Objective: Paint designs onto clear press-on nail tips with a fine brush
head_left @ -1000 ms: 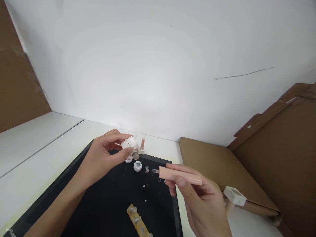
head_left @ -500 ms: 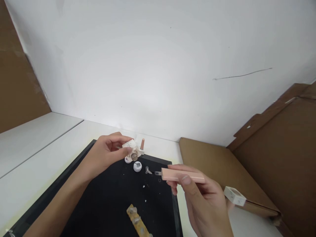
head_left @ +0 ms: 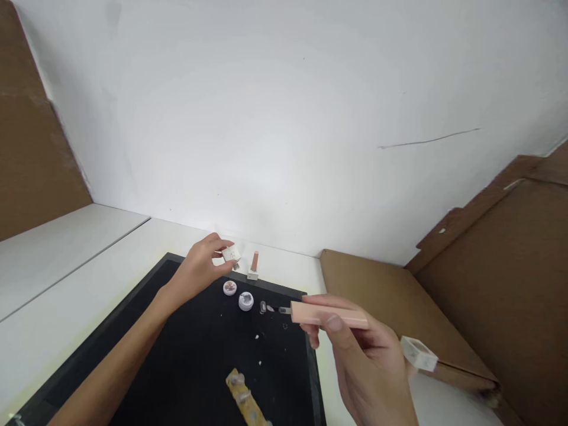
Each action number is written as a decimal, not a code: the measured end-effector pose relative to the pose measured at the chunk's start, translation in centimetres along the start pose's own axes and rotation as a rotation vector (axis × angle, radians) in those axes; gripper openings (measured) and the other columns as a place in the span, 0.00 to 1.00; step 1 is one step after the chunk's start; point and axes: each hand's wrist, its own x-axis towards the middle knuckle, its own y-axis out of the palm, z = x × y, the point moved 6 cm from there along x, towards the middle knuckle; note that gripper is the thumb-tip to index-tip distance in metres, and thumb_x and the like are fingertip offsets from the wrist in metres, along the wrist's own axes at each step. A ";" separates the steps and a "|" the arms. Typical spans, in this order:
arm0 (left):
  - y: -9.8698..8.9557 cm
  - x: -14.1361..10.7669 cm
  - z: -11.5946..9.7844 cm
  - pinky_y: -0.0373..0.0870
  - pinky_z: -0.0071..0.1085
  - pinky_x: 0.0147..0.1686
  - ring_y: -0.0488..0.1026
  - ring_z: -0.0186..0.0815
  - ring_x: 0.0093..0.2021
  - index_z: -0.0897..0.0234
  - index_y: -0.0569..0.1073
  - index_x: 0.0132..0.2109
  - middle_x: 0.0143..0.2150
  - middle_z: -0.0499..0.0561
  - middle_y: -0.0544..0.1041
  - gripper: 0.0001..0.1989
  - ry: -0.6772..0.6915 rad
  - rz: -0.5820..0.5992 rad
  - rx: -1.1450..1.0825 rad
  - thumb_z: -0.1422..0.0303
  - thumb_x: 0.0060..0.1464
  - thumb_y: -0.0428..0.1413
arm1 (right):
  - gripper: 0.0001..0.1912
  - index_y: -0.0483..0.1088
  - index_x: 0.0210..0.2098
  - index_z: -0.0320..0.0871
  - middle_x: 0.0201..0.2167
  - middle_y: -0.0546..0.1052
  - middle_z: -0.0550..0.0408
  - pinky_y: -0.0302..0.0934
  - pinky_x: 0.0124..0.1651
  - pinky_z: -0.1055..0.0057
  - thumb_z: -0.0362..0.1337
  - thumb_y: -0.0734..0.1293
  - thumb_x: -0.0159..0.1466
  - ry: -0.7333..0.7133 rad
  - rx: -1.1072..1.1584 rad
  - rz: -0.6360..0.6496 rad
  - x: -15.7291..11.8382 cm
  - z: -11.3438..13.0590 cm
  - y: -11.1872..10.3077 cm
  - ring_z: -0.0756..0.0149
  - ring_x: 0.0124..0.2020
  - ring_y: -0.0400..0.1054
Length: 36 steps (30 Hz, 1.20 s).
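Observation:
My right hand (head_left: pixel 355 349) grips the long peach-pink handle of a nail polish brush (head_left: pixel 331 315); its dark stem and tip point left over the black mat. Between the thumb and fingers of my left hand (head_left: pixel 206 263) is a small white square nail polish bottle (head_left: pixel 231 254), tilted, at the mat's far edge. Beside it a white bottle with a pink cap (head_left: pixel 254 269) stands upright. Two small round jars, one with pinkish contents (head_left: pixel 229 288) and one with greyish contents (head_left: pixel 246 301), sit on the mat just in front. A small clear piece (head_left: pixel 263 307) lies near the brush tip.
A yellow strip (head_left: pixel 245 397) bearing clear nail-like pieces lies at the front of the black mat (head_left: pixel 186 355). White crumbs dot the mat. A brown cardboard box (head_left: pixel 368 296) stands at right, with a white square block (head_left: pixel 419 354) at its edge. Behind rises a white wall (head_left: pixel 266 118).
My left hand has moved back and slightly left with the white bottle, away from the jars, uncovering the pinkish one. My right hand holds the brush in nearly the same place.

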 end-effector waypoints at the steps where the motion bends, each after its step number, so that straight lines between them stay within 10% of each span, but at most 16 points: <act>1: 0.6 0.1 0.5 0.73 0.36 0.41 0.73 0.37 0.37 0.63 0.75 0.41 0.36 0.49 0.71 0.10 0.031 0.022 0.013 0.69 0.50 0.58 | 0.11 0.79 0.32 0.47 0.24 0.81 0.53 0.66 0.21 0.77 0.47 0.69 0.58 -0.008 -0.002 -0.001 -0.1 0.2 -0.2 0.69 0.21 0.72; 17: 7.4 -6.6 7.2 0.72 0.38 0.44 0.71 0.40 0.43 0.61 0.68 0.49 0.42 0.54 0.68 0.16 0.323 0.074 0.211 0.77 0.54 0.51 | 0.09 0.78 0.33 0.51 0.27 0.78 0.56 0.63 0.20 0.78 0.47 0.68 0.60 -0.057 -0.073 -0.032 -0.2 1.1 -2.3 0.74 0.19 0.66; 36: 7.4 -6.8 7.9 0.72 0.36 0.47 0.71 0.39 0.48 0.62 0.67 0.46 0.46 0.55 0.69 0.14 0.357 0.229 0.198 0.81 0.53 0.51 | 0.08 0.77 0.36 0.54 0.29 0.77 0.59 0.64 0.27 0.80 0.46 0.66 0.63 -0.110 -0.168 0.019 0.5 0.4 -1.8 0.73 0.27 0.69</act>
